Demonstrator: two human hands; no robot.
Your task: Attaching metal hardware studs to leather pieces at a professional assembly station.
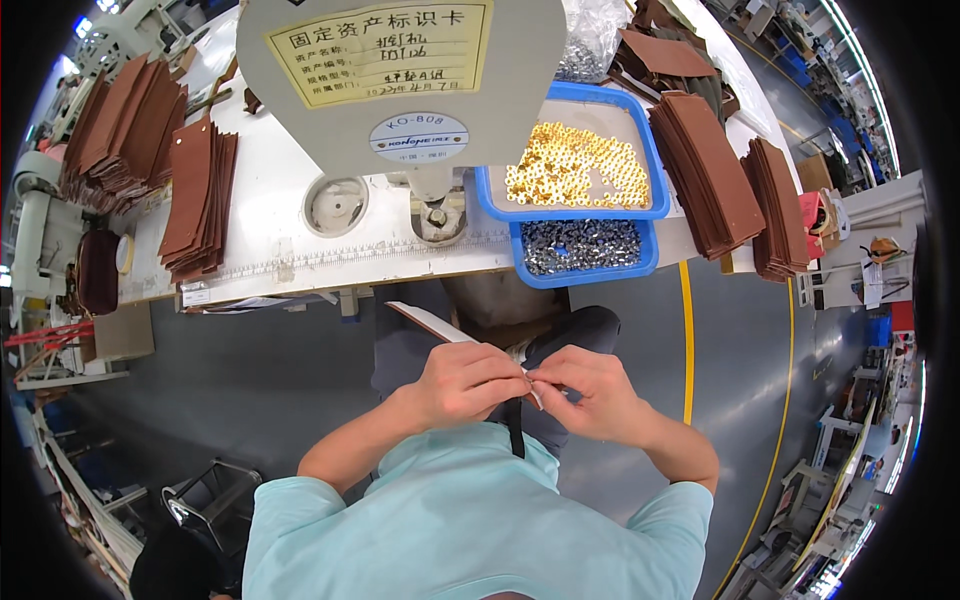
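Above my lap I hold a flat brown leather-like strip (432,322) with a pale side, slanting from far left to near right. My left hand (466,382) is closed around its middle, covering much of it. At the strip's near end, my right hand (588,388) pinches with thumb and forefinger, touching the left fingertips. Whether a small metal part sits between those fingers, I cannot make out. Beyond my hands, on the table, a blue tray (657,150) holds gold ring-shaped eyelets (578,168). Nearer, a smaller blue tray (645,262) holds silver metal pieces (580,246).
A pale machine head (290,110) with a label card stands over the white table (290,262). Brown strips are stacked at left (200,195) and right (705,175). A clear bag of metal parts (585,50) lies behind the trays. The table's front edge lies beyond my hands.
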